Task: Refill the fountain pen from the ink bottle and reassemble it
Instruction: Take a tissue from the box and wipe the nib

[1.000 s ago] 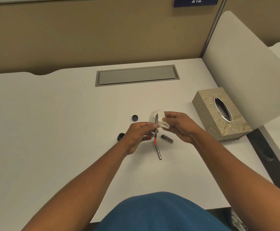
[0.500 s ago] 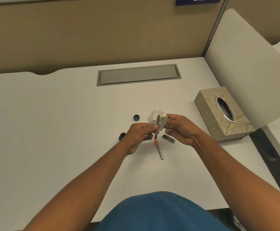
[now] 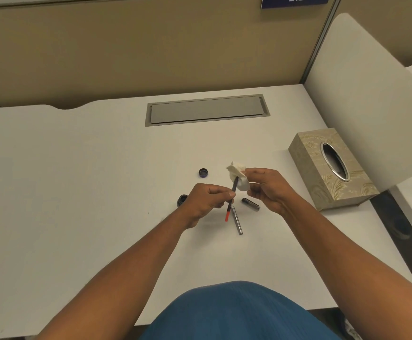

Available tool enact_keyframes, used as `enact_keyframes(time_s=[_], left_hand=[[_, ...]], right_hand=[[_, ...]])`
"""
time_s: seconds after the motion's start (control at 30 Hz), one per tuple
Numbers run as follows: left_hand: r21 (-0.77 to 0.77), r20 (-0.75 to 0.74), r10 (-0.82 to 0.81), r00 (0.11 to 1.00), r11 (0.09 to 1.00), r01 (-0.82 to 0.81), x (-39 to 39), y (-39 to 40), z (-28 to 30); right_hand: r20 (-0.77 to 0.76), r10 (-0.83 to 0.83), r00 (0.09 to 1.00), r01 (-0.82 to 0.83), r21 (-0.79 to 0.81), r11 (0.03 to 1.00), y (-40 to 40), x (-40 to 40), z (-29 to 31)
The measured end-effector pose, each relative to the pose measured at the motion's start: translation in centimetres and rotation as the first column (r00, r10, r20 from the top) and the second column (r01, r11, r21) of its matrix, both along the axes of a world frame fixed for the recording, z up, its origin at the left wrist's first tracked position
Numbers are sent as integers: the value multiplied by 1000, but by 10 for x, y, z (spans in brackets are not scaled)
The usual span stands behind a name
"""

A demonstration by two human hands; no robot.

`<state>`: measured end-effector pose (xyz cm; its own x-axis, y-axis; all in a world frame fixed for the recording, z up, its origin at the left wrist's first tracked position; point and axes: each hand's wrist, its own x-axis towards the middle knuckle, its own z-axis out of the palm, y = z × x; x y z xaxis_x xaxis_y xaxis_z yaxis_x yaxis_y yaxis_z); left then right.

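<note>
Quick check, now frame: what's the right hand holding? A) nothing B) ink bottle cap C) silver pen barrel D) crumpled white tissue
D: the right hand pinches a crumpled white tissue against the upper end of the pen section gripped by the left hand; the bottle cap and silver pen barrel lie on the desk.
</note>
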<state>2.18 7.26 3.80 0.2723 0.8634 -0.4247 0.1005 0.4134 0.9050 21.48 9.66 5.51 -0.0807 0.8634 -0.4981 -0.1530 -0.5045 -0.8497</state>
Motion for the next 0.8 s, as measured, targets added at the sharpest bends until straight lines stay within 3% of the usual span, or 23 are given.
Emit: enact_keyframes(time_s=[0.1,0.2,0.33,0.6,0.7,0.8], left_hand=[[-7,-7,4,1000,1000,-4,-6,-2,-3],[-14,56,23,998,1000,-22,-8,-2,-1],[-5,78,38,996,999,-38,-9,0,2],[2,38,67,997,998,-67,-13,2,0],[14,37,58,998,998,-59,-13,2,2],[24,18,54,998,998,-54,-15,2,3]], right_hand=[[119,-76,990,71,45,996,2,3,-3],[276,-77,958,29,173,985,2,5,-11],[314,-27,949,-49,232,972,-2,-3,-14],[-3,58,998,-58,94,994,-1,-9,-7],[-162,89,983,-85,35,996,-2,-9,-5],[-212,185,960,-178,53,983,-3,-8,-8]])
